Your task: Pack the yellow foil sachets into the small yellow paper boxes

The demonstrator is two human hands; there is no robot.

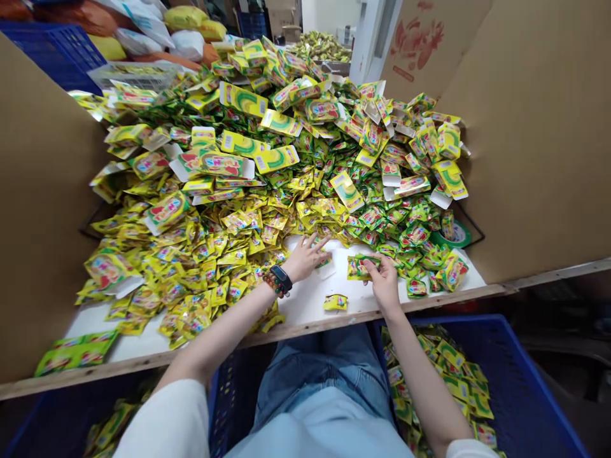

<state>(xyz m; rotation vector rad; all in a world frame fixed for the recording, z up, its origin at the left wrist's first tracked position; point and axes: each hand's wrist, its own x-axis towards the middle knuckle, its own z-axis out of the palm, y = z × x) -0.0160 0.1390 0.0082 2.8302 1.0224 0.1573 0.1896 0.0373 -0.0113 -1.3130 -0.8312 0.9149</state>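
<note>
A white-topped bench [305, 312] stands between cardboard walls [520, 159], heaped with small packets and cartons. Our right hand [384, 283] pinches a green-and-yellow pack [356, 268] above the bare strip near the bench's front edge. Our left hand [305, 259] has its fingers spread and grips nothing that we can see, over a pale-flapped piece [327, 271]. We judge the step in hand to be handling packs one by one; the next move seems to call for a firm pinch and a free left hand. Nearer us lies a single yellow packet [335, 302]; yellow packets [191, 254] spread leftward, green ones [415, 235] rightward, cartons [243, 98] above. Our fingers cover part of the held pack, so we cannot tell whether it is one piece or several; a green tape roll [459, 236] is half buried, and the blue crate [510, 356] below is partly hidden by our right arm
</note>
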